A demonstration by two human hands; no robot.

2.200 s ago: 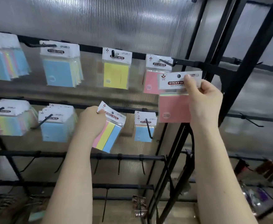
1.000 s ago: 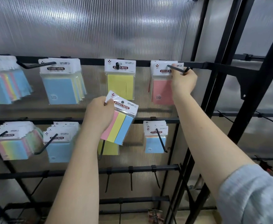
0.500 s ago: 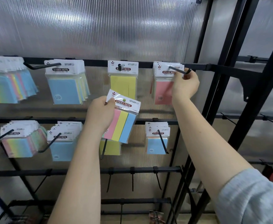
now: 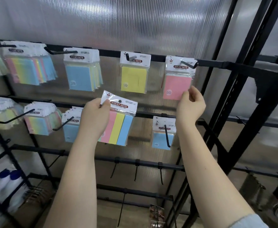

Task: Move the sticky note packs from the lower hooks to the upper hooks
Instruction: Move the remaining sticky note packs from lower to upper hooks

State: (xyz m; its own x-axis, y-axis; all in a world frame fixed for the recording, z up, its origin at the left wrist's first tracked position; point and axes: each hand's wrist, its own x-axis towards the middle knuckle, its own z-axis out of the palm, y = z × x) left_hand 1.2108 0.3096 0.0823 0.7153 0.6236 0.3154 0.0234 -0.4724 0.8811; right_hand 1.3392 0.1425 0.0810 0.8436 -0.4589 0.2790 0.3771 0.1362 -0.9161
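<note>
Left hand [image 4: 94, 119] grips a tri-colour sticky note pack [image 4: 118, 120] by its header, held off any hook. Right hand [image 4: 191, 106], fingers loosely curled, touches the lower corner of the pink pack [image 4: 177, 86] hanging on the upper hook [image 4: 188, 64].

— What's behind the rack?
— A ribbed, translucent wall panel [image 4: 118, 22], lit from behind, with soft glare near the top.
— And the rack [image 4: 243, 89] itself?
— Black metal, with slanted uprights at the right edge and crossbars lower down.
</note>
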